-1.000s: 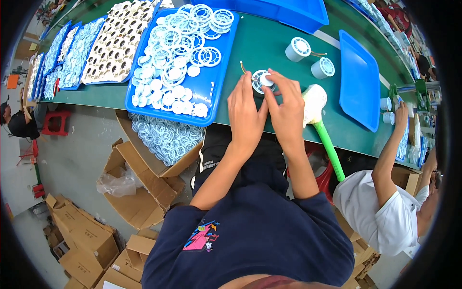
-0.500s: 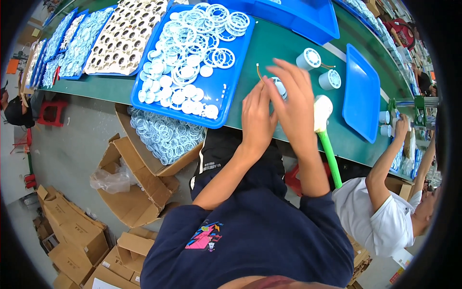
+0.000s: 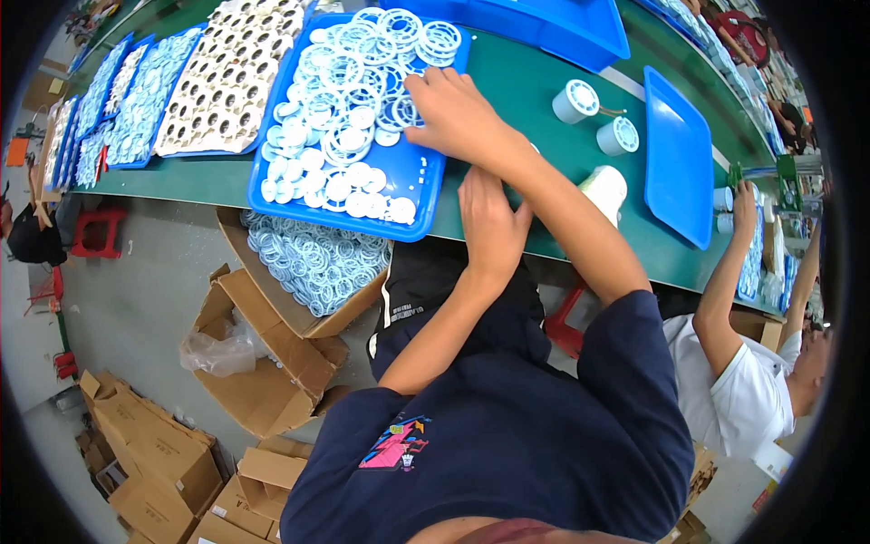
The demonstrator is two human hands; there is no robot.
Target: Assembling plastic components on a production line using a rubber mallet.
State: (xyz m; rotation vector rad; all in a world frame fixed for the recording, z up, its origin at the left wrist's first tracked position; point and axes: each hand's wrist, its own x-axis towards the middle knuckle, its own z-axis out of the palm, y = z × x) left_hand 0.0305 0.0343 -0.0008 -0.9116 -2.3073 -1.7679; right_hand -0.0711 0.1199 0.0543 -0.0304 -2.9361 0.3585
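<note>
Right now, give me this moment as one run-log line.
right hand: over blue tray, by white rings; left hand: beside right forearm, grip hidden; two white cylinders: on green table

Factory assembly workshop
Before me: long green table [image 3: 517, 95], blue tray [image 3: 428, 192] of ring parts [image 3: 361, 95], cardboard cartons [image 3: 163, 462], co-worker [image 3: 739, 399] alongside.

Pale spoked rings [image 3: 361, 71] lie overlapping in a blue tray [image 3: 410, 167].

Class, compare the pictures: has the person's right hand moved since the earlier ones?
Yes: leftward, judged against the blue parts tray; the right hand is now over that tray's right edge.
</note>
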